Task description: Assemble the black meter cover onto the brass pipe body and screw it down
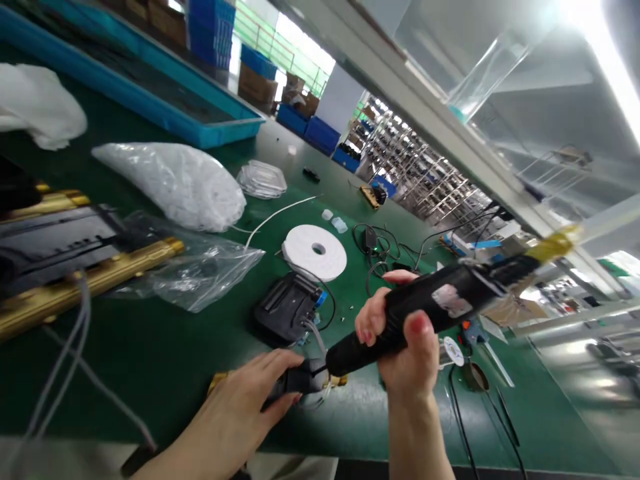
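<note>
Slanting down-left towards lower centre, the driver (430, 310) is gripped by the right hand (413, 363); its tip is set at the part (299, 379) pinched by the left hand (250, 395).

Left hand (245, 397) partly hides the black piece (300, 378).

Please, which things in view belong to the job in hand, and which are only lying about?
Belonging to the job:
- black screwdriver, in the right hand
- dark part at its tip, held by the left hand

Probably just lying about:
- white roll
- blue tray
- filled plastic bag
</note>
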Tool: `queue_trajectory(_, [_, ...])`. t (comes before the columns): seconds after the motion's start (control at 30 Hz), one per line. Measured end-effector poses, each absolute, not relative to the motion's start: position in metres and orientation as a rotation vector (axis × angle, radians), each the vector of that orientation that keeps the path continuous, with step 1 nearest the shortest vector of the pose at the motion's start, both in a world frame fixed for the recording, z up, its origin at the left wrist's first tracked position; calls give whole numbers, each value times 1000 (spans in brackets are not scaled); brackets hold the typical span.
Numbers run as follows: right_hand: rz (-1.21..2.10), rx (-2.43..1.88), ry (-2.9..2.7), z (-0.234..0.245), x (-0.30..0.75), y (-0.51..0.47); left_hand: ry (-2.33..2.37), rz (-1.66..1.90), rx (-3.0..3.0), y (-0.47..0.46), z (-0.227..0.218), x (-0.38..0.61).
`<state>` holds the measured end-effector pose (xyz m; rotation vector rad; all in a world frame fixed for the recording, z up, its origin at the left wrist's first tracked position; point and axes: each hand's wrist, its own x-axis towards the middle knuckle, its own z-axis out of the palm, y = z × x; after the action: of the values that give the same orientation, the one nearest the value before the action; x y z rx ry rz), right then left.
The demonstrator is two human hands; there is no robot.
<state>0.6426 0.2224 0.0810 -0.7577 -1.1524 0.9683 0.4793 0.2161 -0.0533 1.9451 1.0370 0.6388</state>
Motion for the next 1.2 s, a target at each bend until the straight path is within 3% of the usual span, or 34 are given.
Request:
queue_trajectory(0.13, [832, -861, -1239, 78, 636, 219, 998, 647, 1940, 216, -51, 480])
queue_trajectory(0.83, [852, -801, -1305, 84, 638, 219, 996, 633, 1941, 219, -49, 481])
queue_trajectory(1.0, [642, -834, -1099, 94, 659, 214, 1018, 600, 1925, 217, -44, 479])
queue_trajectory(1.2, [550, -896, -1037, 56, 687, 226, 1048, 553, 1929, 217, -42, 481])
